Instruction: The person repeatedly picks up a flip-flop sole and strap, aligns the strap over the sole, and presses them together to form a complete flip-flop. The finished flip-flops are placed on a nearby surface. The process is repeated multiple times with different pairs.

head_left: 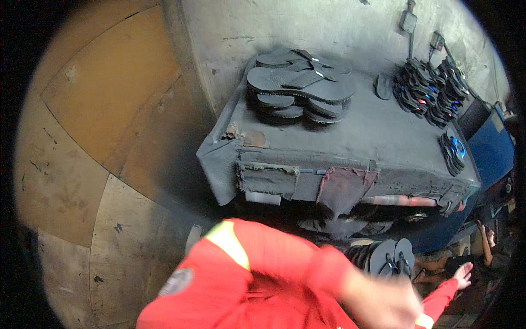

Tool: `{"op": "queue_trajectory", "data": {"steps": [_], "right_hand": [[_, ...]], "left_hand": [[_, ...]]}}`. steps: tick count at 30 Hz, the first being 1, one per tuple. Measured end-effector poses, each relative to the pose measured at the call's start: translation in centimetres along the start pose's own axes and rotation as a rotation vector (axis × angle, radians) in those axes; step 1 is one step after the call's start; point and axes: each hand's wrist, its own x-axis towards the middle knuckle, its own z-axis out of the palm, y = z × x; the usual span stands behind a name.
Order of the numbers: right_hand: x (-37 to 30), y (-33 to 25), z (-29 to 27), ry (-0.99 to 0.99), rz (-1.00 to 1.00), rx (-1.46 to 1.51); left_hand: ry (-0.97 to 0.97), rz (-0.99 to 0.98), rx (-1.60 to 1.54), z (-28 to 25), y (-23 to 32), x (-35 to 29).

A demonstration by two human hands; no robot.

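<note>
My left arm, in a red sleeve, bends across the lower middle. My left hand is smeared by motion, so its fingers and anything in them cannot be made out. Just beyond it stands a row of grey flip-flops with black straps, below the table's front edge. Farther right, my right hand reaches out with its fingers stretched and nothing visible in it. On the dark, dusty worktable lies a stack of large grey flip-flops, the top ones with straps fitted.
Piles of dark flip-flops and a smaller stack sit on the table's right side. A single sole lies near the wall. Ragged cloths hang from the front edge. Another person's arm shows at far right. Wooden panels cover the left.
</note>
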Motion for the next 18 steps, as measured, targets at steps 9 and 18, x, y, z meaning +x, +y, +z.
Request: {"op": "queue_trajectory", "data": {"steps": [9,18], "right_hand": [[-41.8,18.1,17.4,-0.727,0.865,0.095],[-65.0,22.8,23.9,-1.015,1.493,0.203]], "left_hand": [[1.378,-1.050,0.973,-36.9,13.2,-15.8],[1.285,-0.796,0.165,-11.8,10.9,-14.9]]}}
